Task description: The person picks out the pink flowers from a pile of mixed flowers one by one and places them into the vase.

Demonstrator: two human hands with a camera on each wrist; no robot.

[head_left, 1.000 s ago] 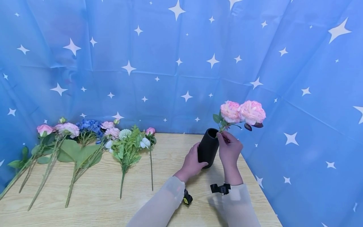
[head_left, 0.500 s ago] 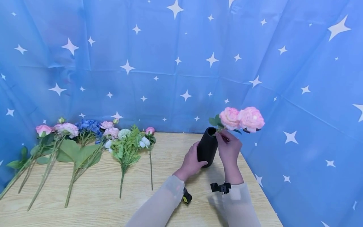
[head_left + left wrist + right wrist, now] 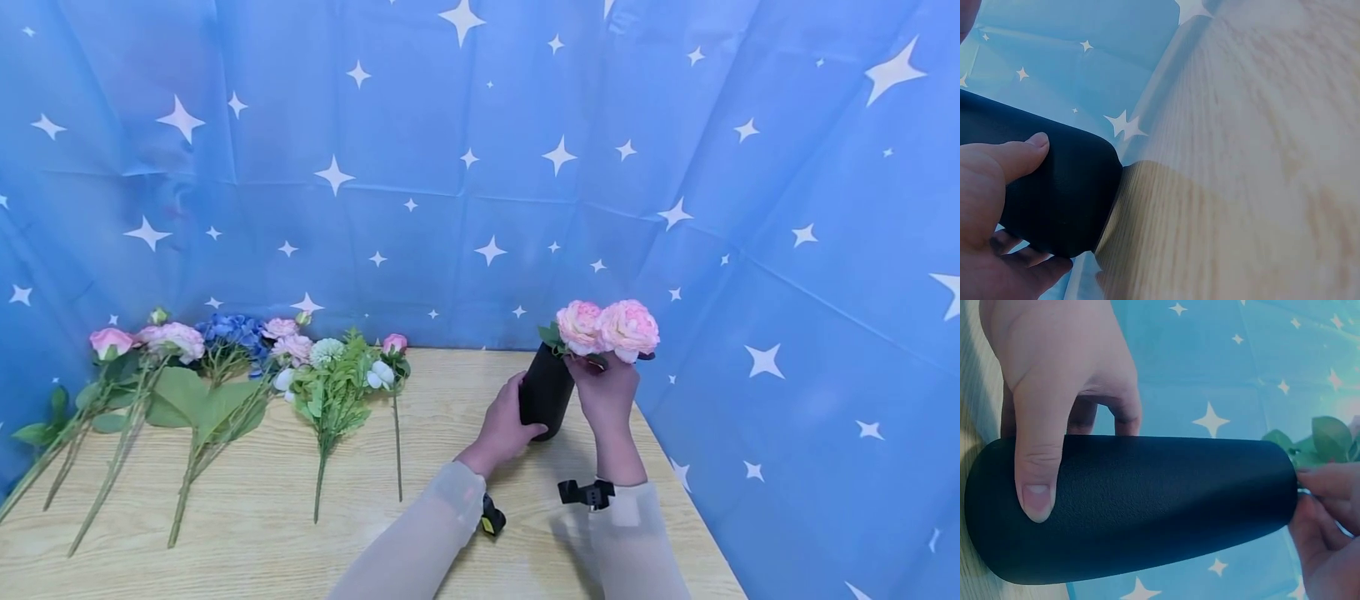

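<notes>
A black vase [image 3: 547, 396] stands tilted on the table towards the right, its mouth hidden behind leaves and fingers in the head view. My left hand [image 3: 507, 426] grips its lower body, thumb across the near side and fingers round the far side, as the left wrist view also shows on the vase [image 3: 1066, 187]. At the mouth, my right hand [image 3: 609, 390] pinches the stem of a pink peony [image 3: 628, 328] with two full blooms. Its green leaves [image 3: 1329, 439] spread beside the rim in the right wrist view, where thumb and fingertips are right at the rim.
On the table's left lie several artificial stems: pink roses [image 3: 112, 342], a blue hydrangea [image 3: 234, 332], a green fern bunch [image 3: 330, 400] and a single pink rosebud stem [image 3: 397, 433]. A blue star-patterned curtain [image 3: 420, 167] hangs behind and along the right table edge.
The peony has come down and left, its blooms now close over the vase mouth as the stem sinks in. The left hand keeps its grip on the vase.
</notes>
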